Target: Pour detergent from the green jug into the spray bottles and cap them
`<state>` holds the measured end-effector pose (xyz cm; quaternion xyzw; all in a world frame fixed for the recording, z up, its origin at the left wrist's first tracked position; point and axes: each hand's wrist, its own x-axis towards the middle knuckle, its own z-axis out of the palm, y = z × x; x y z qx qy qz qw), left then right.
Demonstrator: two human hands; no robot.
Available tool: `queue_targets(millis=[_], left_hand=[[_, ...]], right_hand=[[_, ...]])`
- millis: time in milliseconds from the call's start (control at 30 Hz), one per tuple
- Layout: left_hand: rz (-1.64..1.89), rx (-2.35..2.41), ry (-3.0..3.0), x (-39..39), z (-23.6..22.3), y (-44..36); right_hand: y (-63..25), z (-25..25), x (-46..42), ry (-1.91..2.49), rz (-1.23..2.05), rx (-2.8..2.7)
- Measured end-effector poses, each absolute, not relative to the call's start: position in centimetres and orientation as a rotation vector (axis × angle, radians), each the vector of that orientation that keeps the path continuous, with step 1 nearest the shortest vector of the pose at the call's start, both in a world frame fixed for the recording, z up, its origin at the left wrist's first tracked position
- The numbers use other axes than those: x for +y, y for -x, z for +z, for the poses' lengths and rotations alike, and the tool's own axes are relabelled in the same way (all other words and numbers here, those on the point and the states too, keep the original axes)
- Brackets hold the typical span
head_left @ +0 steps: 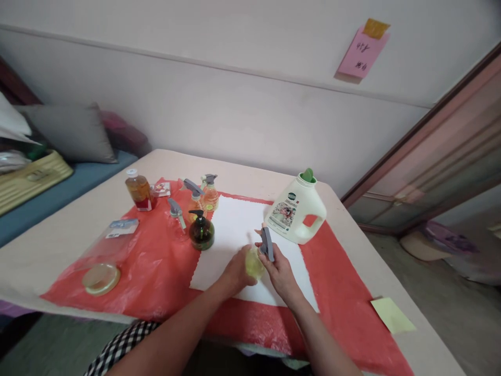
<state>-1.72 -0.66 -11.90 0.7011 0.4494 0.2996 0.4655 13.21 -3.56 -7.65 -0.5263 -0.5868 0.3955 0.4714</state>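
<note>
My left hand [237, 271] is wrapped round a small bottle of yellow-green liquid [254, 262] above the white cloth [230, 224]. At the bottle's neck, the fingers of my right hand [280, 266] close on a grey pump head [266, 244]. Whether the pump head is screwed on, I cannot tell. Just behind stands a big cream detergent jug [296, 209] with a green spout piece in its mouth. To the left are a dark green pump bottle [202, 232], a clear bottle with a grey pump [177, 222] and two orange-liquid pump bottles [210, 196].
A red plastic sheet [344, 271] covers part of the table. Left on it are an amber bottle [139, 190], a clear jar lying down with its yellowish lid [100, 279], and a small packet [160, 188]. A yellow sticky note [393, 315] lies at the right edge.
</note>
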Motion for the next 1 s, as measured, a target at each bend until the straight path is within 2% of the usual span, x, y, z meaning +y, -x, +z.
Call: queue_targets(millis=[200, 367, 600, 800, 1000], left_hand=[[0.778, 1.189, -1.721, -1.6, -9.5, 0.8], [1.042, 1.139, -1.642, -2.7, -6.6, -0.8], [1.245, 1.112, -1.130, -5.0, -5.9, -2.6], [1.257, 1.134, -1.012, -5.8, -4.2, -2.9], [1.147, 0.791, -0.670, -5.7, -2.8, -2.5]], right_hand=[[-13.2, -6.6, -4.1, 1.308, 0.841, -1.286], [-14.3, -4.0, -4.3, 1.138, 0.923, -0.957], [-14.1, -1.0, -4.5, 0.860, 0.969, -0.754], [-13.5, -0.3, -4.7, 0.791, 0.976, -0.677], [-13.7, -0.2, -5.0, 0.790, 0.932, -0.723]])
